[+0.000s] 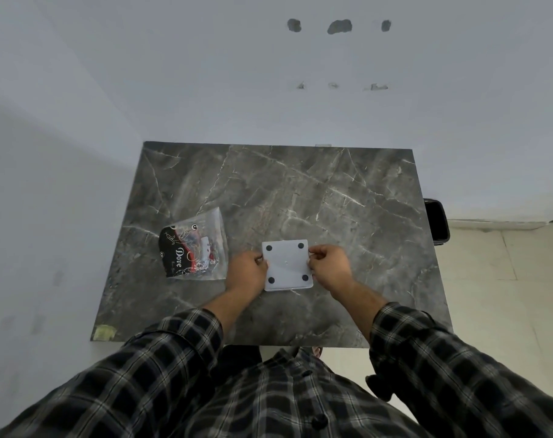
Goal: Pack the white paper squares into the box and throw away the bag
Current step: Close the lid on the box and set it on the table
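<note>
- A white square box (287, 265) with four black dots near its corners lies flat on the dark marbled table (300, 191), a little below the centre of the frame.
- The left hand (245, 270) pinches the box's left edge, and the right hand (327, 267) pinches its right edge; the fingers of both are closed on the box, one hand on each side.
- Both forearms come up from the bottom of the frame in dark plaid sleeves (427, 358).
- A clear plastic bag (195, 248) printed with black and red and the word "Dove" lies on the table just left of the left hand, apart from the box.
- Something white shows inside the bag; whether it is the paper squares cannot be told.
- A black bin (437, 221) stands beside the table's right edge, at the middle right of the frame.
- A scrap of yellowish tape (104, 332) sits at the table's lower left corner.
</note>
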